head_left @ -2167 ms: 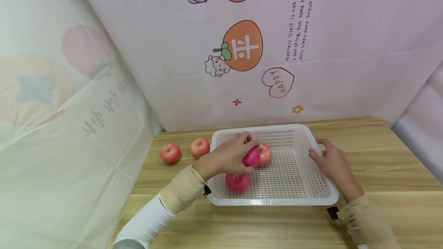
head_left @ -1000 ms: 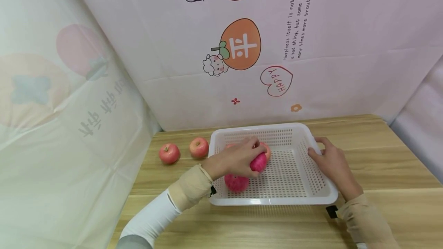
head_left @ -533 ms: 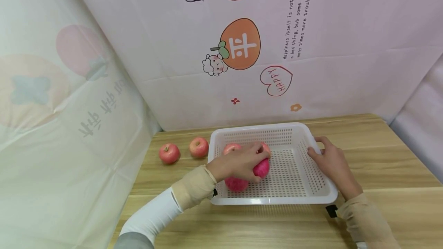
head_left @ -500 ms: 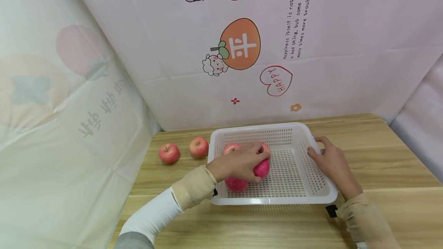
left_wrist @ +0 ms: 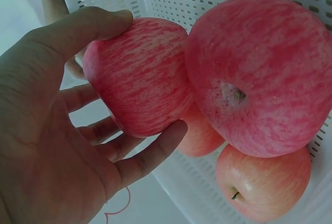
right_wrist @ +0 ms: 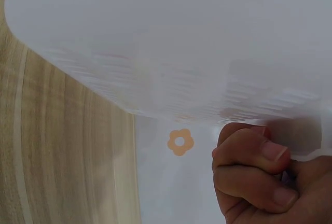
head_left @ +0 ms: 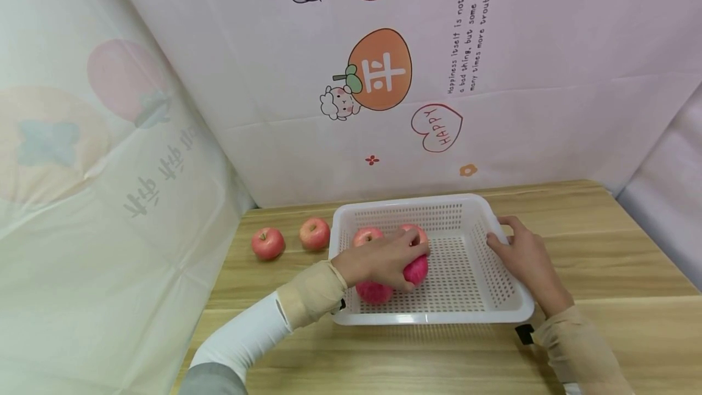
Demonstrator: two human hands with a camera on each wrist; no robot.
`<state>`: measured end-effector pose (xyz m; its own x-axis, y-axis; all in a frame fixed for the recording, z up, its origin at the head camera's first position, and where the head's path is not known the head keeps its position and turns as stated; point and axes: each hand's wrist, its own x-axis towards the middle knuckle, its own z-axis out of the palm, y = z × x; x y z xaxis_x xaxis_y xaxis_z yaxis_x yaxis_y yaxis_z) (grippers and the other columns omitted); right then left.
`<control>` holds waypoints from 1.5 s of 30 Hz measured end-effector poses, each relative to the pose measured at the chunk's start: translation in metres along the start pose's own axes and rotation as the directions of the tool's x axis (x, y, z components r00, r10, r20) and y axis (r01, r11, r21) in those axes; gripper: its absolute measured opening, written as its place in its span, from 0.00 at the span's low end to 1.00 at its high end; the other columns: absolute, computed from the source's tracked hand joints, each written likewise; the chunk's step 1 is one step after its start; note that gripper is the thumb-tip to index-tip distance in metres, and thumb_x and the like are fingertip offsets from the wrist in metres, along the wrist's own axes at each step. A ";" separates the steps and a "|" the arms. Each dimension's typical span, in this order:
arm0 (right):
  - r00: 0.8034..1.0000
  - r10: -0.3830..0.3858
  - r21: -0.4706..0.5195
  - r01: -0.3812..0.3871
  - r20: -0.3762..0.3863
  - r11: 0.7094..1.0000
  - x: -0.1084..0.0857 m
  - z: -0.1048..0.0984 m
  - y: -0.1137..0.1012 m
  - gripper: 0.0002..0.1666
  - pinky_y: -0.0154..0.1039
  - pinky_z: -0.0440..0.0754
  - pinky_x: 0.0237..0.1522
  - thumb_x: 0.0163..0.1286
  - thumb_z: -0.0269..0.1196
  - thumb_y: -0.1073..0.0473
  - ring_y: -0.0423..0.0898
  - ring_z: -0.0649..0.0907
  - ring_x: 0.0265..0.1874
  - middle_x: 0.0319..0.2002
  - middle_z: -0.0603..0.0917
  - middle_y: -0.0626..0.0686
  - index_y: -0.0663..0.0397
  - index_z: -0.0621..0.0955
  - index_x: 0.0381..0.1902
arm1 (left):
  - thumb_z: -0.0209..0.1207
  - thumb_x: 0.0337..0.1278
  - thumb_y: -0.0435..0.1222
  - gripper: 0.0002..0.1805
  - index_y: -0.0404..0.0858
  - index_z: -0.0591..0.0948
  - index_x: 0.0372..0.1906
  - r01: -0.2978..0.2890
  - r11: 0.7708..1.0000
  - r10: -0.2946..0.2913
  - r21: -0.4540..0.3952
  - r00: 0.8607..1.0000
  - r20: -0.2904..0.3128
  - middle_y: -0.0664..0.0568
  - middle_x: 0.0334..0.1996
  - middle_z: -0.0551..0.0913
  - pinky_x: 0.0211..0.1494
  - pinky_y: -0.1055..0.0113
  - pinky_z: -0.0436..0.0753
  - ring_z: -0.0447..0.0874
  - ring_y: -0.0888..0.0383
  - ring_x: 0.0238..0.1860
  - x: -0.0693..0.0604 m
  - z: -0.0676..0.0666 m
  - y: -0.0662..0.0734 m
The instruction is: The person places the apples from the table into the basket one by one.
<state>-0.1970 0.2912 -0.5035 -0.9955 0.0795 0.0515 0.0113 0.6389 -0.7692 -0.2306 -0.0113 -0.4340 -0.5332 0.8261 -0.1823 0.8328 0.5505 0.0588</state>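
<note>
My left hand (head_left: 388, 259) is inside the white perforated plastic basket (head_left: 428, 319), with thumb and fingers around a deep-red apple (head_left: 417, 270). In the left wrist view, that held apple (left_wrist: 140, 76) touches a larger red apple (left_wrist: 259, 73) beside it. Further apples rest in the basket: a front-left one (head_left: 375, 293) partly under my hand, a back-left one (head_left: 366, 236), and one behind the held apple (head_left: 415, 232). At the basket's right side, my right hand (head_left: 524, 255) grips the rim, thumb on the inner side and fingers outside. Its fingers (right_wrist: 249, 149) look curled in the right wrist view.
Two apples lie on the wooden table (head_left: 307, 352) left of the basket: a red one (head_left: 267, 243) and a paler one (head_left: 315, 234) near the basket's wall. A white printed cloth (head_left: 296, 157) hangs behind the table; another sheet (head_left: 181, 249) hangs at the left.
My left hand has moved the held apple to the right and toward the front of the basket. The back-left apple has come into view. My right hand keeps its grip on the rim.
</note>
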 end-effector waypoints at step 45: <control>1.000 0.008 -0.017 -0.008 -0.006 1.000 0.001 -0.001 -0.001 0.38 0.43 0.89 0.23 0.82 0.57 0.49 0.53 0.92 0.28 0.53 0.83 0.82 0.71 0.62 0.76 | 0.74 0.57 0.54 0.36 0.54 0.73 0.68 -0.063 0.981 0.048 0.186 0.995 0.083 0.54 0.64 0.72 0.43 0.71 0.83 0.77 0.60 0.57 0.018 0.019 0.012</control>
<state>-0.1976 0.2911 -0.5022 -0.9948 0.0897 0.0490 0.0213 0.6512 -0.7586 -0.2275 0.0081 -0.4557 -0.4784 0.8386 -0.2604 0.8777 0.4655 -0.1133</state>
